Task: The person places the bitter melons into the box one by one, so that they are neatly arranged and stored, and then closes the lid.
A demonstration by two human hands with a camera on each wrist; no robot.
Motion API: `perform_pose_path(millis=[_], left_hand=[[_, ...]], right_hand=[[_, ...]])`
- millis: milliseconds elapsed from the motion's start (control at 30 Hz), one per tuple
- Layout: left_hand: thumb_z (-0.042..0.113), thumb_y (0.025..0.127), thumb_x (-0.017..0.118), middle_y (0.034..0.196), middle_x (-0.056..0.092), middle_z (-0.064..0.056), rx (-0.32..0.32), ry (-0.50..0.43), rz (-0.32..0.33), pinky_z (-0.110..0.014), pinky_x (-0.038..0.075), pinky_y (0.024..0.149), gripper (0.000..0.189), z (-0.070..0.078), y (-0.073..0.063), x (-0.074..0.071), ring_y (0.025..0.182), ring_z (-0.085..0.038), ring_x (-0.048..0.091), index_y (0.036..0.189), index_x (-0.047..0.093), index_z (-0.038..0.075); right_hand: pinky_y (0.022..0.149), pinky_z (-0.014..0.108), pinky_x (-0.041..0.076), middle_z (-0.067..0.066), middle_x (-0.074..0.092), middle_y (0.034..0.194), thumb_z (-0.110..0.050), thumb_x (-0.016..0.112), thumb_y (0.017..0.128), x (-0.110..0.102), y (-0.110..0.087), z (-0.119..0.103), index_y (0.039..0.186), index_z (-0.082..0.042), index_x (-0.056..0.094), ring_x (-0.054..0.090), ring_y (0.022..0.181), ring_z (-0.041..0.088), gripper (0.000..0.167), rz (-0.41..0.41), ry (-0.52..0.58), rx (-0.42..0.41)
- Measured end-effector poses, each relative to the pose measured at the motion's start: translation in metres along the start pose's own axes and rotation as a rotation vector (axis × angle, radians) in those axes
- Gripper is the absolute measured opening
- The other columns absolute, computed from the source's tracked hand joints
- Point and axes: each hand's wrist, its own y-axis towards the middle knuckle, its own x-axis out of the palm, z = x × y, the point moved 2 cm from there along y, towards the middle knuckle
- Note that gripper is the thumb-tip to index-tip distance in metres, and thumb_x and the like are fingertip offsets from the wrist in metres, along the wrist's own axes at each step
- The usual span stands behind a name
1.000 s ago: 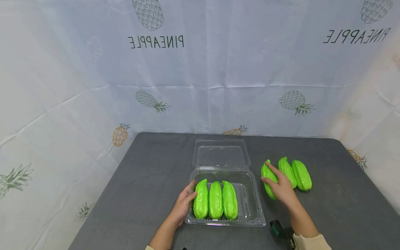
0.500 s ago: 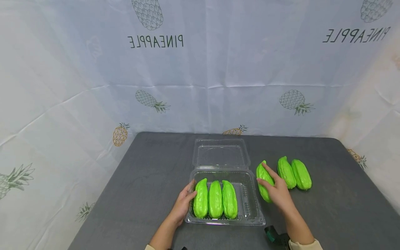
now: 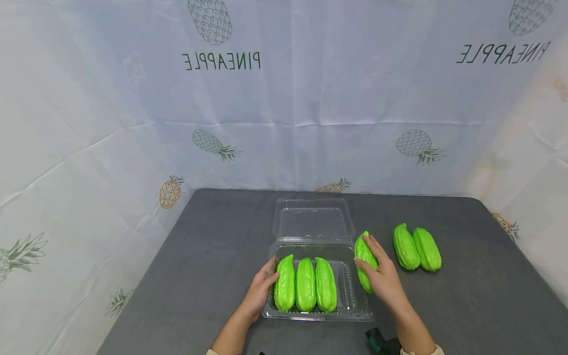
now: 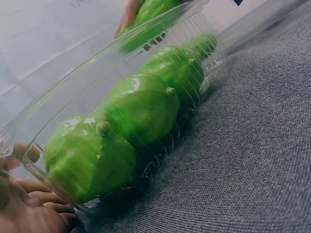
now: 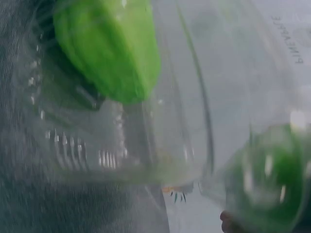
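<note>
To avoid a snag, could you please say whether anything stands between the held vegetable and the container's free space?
Only the container's right rim, close to the held vegetable, might; the open lid lies behind.

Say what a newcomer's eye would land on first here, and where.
Three bright green vegetables, side by side in the open clear box, likely catch the eye first. A fourth vegetable is held in the right grip by the box's right edge. Two more lie on the grey table, farther right.

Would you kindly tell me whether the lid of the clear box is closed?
No, the lid lies open beyond the box, leaving the three green vegetables inside uncovered.
</note>
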Motion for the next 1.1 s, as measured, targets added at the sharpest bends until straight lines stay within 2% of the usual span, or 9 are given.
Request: perform_pose_path(millis=[200, 733, 900, 1100], left_hand=[[0.018, 0.098, 0.039, 0.154, 0.014, -0.024, 0.001, -0.006, -0.001, -0.053, 0.004, 0.116, 0.06, 0.0, 0.0, 0.0, 0.143, -0.039, 0.005, 0.145, 0.013, -0.009], [0.017, 0.098, 0.04, 0.153, 0.014, -0.024, 0.011, -0.023, -0.009, -0.053, 0.004, 0.116, 0.06, -0.001, 0.001, -0.001, 0.143, -0.039, 0.005, 0.145, 0.013, -0.01], [0.016, 0.098, 0.039, 0.153, 0.014, -0.024, 0.016, -0.026, -0.007, -0.053, 0.004, 0.116, 0.059, -0.002, 0.001, -0.001, 0.143, -0.039, 0.005, 0.145, 0.013, -0.01], [0.016, 0.098, 0.04, 0.153, 0.015, -0.024, 0.018, -0.022, -0.005, -0.053, 0.004, 0.116, 0.059, -0.001, 0.001, -0.001, 0.143, -0.039, 0.006, 0.145, 0.014, -0.01]], right_hand=[[0.101, 0.07, 0.025, 0.023, 0.021, 0.151, -0.016, 0.056, 0.093, 0.013, -0.003, -0.007, 0.145, -0.005, 0.032, 0.019, 0.137, 0.048, 0.059, 0.016, -0.036, -0.042], [0.102, 0.069, 0.026, 0.025, 0.021, 0.151, -0.014, 0.056, 0.093, 0.047, -0.006, -0.014, 0.145, -0.005, 0.031, 0.018, 0.138, 0.047, 0.059, -0.017, -0.033, -0.03], [0.1, 0.068, 0.029, 0.026, 0.021, 0.15, -0.012, 0.056, 0.092, 0.053, -0.005, -0.01, 0.144, -0.004, 0.032, 0.024, 0.135, 0.048, 0.057, 0.003, -0.056, -0.05], [0.101, 0.066, 0.031, 0.026, 0.021, 0.15, -0.009, 0.057, 0.091, 0.058, -0.005, -0.008, 0.144, -0.001, 0.032, 0.025, 0.135, 0.048, 0.058, 0.038, -0.107, -0.08]])
